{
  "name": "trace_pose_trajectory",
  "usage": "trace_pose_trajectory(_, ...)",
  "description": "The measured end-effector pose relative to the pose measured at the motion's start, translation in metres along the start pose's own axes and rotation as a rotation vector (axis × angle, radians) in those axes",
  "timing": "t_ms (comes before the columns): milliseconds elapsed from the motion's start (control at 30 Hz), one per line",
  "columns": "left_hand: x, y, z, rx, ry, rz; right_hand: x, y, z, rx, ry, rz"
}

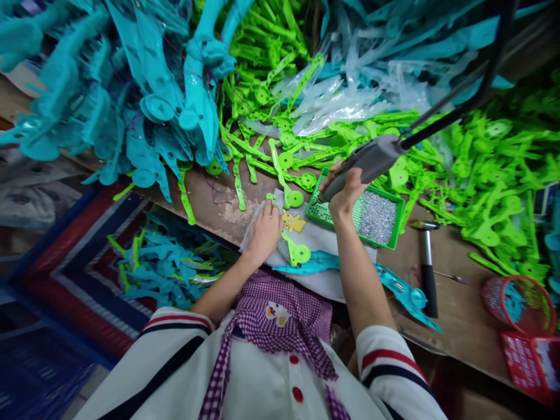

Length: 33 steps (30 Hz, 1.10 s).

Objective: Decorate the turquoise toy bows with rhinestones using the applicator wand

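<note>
My right hand [347,189] is wrapped around a grey electric screwdriver [376,160], whose tip is over a green tray [396,238]. Small silvery screws [378,219] fill the tray's right side; fewer lie on its left. On a pale cloth [321,239] with a yellow animal print, my left hand [265,230] has its fingers bent over a lime-green plastic part [300,254]. A green tip shows past the fingertips, and the palm hides the rest of the grip. Another green part [293,198] with a round disc lies just beyond that hand. A turquoise piece [310,262] stretches along the cloth's near edge.
Turquoise parts [161,99] are heaped at the back left, lime-green parts [490,169] at the back and right. Clear plastic pieces [332,93] lie between. A hammer [429,268] and a red basket [518,303] stand right. Below left is a bin of mixed parts [166,259].
</note>
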<state>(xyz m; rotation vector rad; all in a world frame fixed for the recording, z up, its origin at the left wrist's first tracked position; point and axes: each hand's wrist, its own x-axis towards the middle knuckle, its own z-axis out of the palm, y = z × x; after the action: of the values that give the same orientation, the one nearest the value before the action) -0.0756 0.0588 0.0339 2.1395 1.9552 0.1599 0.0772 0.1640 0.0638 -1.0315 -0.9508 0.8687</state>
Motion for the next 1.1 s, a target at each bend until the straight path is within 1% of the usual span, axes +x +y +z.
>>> trace_pose_trajectory(100,0.000,0.002,-0.003,-0.017,-0.040,-0.042,0.002,-0.002,-0.001,-0.007,0.009,-0.009)
trace_pose_trajectory(167,0.000,0.002,-0.004,-0.038,-0.053,-0.062,0.002,-0.008,-0.007,-0.005,0.017,-0.014)
trace_pose_trajectory(233,0.000,0.002,-0.003,-0.061,-0.050,-0.072,0.001,-0.019,-0.016,-0.010,0.016,-0.031)
trace_pose_trajectory(300,0.000,0.001,-0.001,-0.079,-0.041,-0.075,-0.004,-0.034,-0.022,-0.022,0.012,-0.083)
trace_pose_trajectory(367,0.000,0.002,0.001,-0.083,-0.039,-0.079,-0.011,-0.046,-0.018,0.001,0.004,-0.169)
trace_pose_trajectory(433,0.000,0.002,0.002,-0.073,-0.045,-0.082,-0.017,-0.049,0.000,0.069,-0.035,-0.212)
trace_pose_trajectory(500,0.000,0.004,0.002,-0.060,-0.051,-0.083,-0.020,-0.042,0.028,0.126,-0.106,-0.172)
trace_pose_trajectory(600,0.001,0.006,-0.001,-0.049,-0.060,-0.086,-0.018,-0.019,0.071,0.151,-0.184,-0.056)
trace_pose_trajectory(633,0.001,0.007,-0.002,-0.047,-0.067,-0.084,-0.017,-0.011,0.081,0.150,-0.193,-0.034)
trace_pose_trajectory(700,0.002,0.008,-0.006,-0.042,-0.082,-0.085,-0.015,0.003,0.093,0.131,-0.194,-0.013)
trace_pose_trajectory(800,0.002,0.009,-0.010,-0.034,-0.098,-0.090,-0.014,0.014,0.096,0.066,-0.181,-0.018)
trace_pose_trajectory(900,0.002,0.009,-0.012,-0.031,-0.107,-0.083,-0.014,0.020,0.094,0.080,-0.188,-0.030)
trace_pose_trajectory(1000,0.002,0.009,-0.011,-0.032,-0.101,-0.080,-0.013,0.024,0.093,0.091,-0.193,0.000)
trace_pose_trajectory(1100,0.002,0.008,-0.009,-0.041,-0.099,-0.082,-0.012,0.026,0.095,0.047,-0.184,0.035)
